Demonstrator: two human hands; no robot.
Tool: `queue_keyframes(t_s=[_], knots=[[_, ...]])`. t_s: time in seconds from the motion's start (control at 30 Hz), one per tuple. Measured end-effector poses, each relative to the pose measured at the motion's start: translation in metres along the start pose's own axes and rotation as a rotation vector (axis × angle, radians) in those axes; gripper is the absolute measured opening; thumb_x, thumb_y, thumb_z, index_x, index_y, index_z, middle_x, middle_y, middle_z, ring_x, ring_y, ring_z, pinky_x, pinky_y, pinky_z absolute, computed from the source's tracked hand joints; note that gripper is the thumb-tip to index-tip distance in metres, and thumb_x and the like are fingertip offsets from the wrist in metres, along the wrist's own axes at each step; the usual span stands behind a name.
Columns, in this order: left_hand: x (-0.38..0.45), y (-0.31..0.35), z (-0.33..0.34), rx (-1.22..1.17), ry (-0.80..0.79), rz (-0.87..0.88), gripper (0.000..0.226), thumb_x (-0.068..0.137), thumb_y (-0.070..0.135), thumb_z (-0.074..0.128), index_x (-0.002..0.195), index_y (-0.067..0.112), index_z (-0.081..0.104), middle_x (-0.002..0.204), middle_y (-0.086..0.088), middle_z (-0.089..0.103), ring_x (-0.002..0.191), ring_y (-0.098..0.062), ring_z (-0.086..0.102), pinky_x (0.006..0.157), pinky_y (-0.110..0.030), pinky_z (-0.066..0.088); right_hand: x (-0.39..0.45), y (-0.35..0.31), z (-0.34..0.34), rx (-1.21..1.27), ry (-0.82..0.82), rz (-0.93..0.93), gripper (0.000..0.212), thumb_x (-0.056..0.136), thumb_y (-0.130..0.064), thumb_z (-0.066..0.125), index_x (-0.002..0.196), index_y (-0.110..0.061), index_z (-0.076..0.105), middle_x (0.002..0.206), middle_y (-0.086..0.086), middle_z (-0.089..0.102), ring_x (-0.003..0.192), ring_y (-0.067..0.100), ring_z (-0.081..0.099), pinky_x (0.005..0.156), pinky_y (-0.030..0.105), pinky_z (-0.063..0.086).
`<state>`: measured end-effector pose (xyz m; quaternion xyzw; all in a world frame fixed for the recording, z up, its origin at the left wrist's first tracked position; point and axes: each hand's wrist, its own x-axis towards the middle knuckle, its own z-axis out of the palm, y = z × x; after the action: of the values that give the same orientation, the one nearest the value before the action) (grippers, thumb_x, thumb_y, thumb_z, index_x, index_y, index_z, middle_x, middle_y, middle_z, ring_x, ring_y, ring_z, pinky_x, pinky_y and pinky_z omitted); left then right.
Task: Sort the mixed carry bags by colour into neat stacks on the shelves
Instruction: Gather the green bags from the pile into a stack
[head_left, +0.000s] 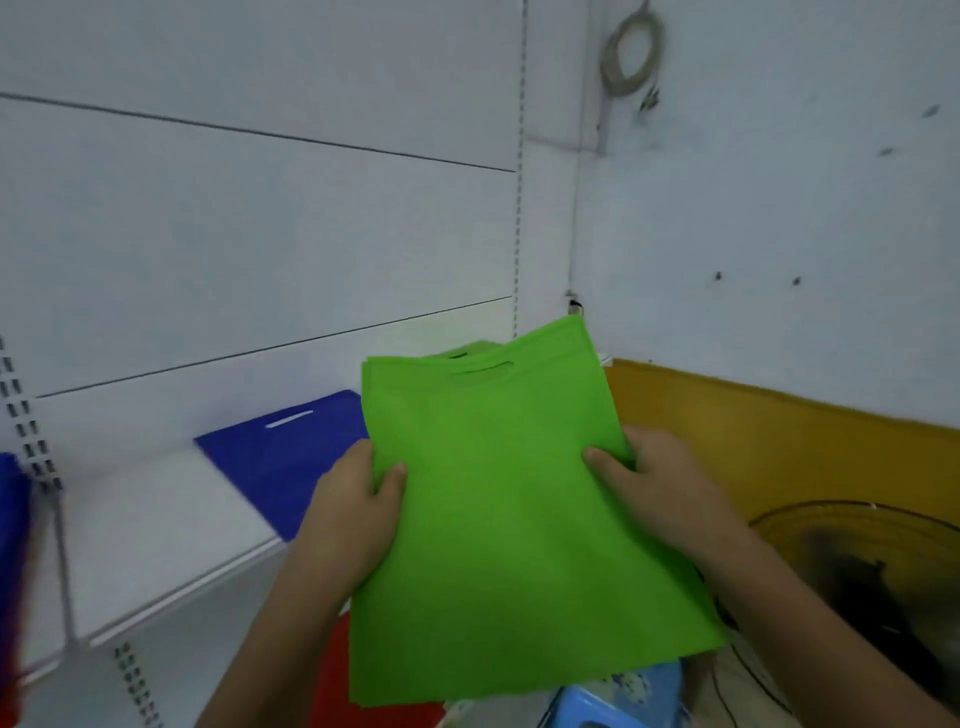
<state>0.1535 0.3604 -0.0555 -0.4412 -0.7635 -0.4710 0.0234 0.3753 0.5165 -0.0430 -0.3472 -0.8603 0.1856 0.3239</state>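
The left hand (358, 499) and right hand (660, 483) each gripped a side edge of the green bags (509, 519), thumbs on top, held above the shelf (156, 525) front. A green stack (470, 352) peeked out just beyond, right of the blue bags (280, 457). Squaring edges before lowering them onto it would probably keep things neat.

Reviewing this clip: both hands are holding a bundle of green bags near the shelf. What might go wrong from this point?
1. The left hand and right hand pinch the green bags only at the side edges; layers show at the top edge, so some may slip or fan out.
2. The blue bag lies askew, its corner overhanging the shelf edge; a brush might knock it off.
3. Another green bag sits behind; a careless set-down may leave an uneven stack.
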Motion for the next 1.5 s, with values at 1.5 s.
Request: queue_keyframes(t_s=[1.5], knots=[[0.294, -0.057, 0.239, 0.531, 0.080, -0.571, 0.039, 0.085, 0.042, 0.061, 0.115, 0.019, 0.051, 0.108, -0.006, 0.063, 0.099, -0.026, 0.059, 0.084, -0.037, 0.050, 0.467, 0.231, 0.158, -0.100, -0.419, -0.356, 0.020, 0.086, -0.049, 0.063, 0.088, -0.034, 0.051, 0.077, -0.017, 0.053, 0.081, 0.015, 0.056, 0.069, 0.031, 0.047]])
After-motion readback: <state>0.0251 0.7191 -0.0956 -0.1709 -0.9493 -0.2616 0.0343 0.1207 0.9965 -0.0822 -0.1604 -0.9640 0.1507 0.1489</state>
